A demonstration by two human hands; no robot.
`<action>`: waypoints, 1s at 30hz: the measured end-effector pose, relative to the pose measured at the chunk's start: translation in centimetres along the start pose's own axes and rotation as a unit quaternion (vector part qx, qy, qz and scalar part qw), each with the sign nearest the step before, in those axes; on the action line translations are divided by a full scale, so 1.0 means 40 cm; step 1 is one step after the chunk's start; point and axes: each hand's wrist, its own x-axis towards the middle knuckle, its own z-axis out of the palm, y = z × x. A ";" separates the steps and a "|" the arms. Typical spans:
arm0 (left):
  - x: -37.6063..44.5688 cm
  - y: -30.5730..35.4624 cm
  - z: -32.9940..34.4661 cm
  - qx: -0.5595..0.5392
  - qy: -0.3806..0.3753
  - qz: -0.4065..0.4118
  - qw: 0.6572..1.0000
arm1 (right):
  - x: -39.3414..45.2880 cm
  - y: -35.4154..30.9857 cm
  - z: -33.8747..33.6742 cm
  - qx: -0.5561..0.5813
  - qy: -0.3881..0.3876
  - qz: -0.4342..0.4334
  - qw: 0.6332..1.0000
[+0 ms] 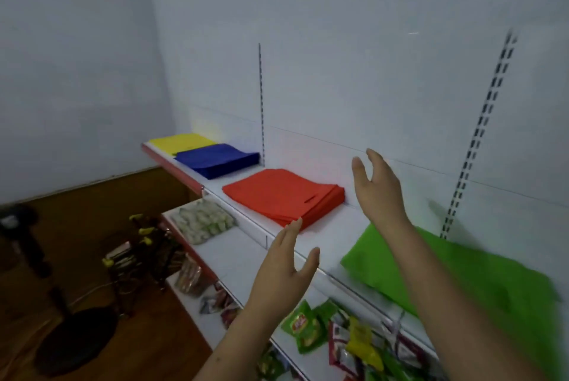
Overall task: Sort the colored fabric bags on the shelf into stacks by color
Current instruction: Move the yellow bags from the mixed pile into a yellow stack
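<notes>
Fingers of the left hand straight and loosely spread, holding nothing, raised in front of the shelf edge just below the near corner of the red stack. Fingers of the right hand likewise relaxed and slightly bent, empty, hovering above the bare stretch of shelf between the red stack and the green bags.

Seems near the end of the sorting: four colors already apart along the shelf. Yellow stack at the far left end, blue stack just beside it and overlapping its near corner, red stack further along, green bags nearest on the right, partly hidden by the right forearm. Likely a pause between placements or a final tidy. Next move probably calls for squaring an edge of the red stack, or flattening the green bags, with both palms pressing flat rather than pinching.

Bags thin, matte, folded flat; red stack neat with layered edges showing on its right side and a slit handle cut visible. Green bags blurred and looser, surface rumpled, count impossible to tell.
</notes>
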 end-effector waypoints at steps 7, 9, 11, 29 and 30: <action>0.136 -0.259 -0.192 0.001 0.033 -0.049 0.998 | 0.100 -0.114 0.350 0.036 -0.035 0.004 0.999; 0.193 -0.322 -0.228 -0.002 0.041 -0.062 0.997 | 0.149 -0.131 0.442 0.047 -0.042 0.006 0.998; 0.257 -0.390 -0.261 0.000 0.045 -0.064 0.997 | 0.204 -0.140 0.538 0.058 -0.043 0.008 0.997; 1.006 -1.054 -0.604 0.017 0.050 -0.102 0.993 | 0.810 -0.253 1.398 0.076 -0.094 0.054 0.991; 1.035 -1.092 -0.627 0.014 0.048 -0.103 0.993 | 0.831 -0.261 1.442 0.073 -0.096 0.055 0.991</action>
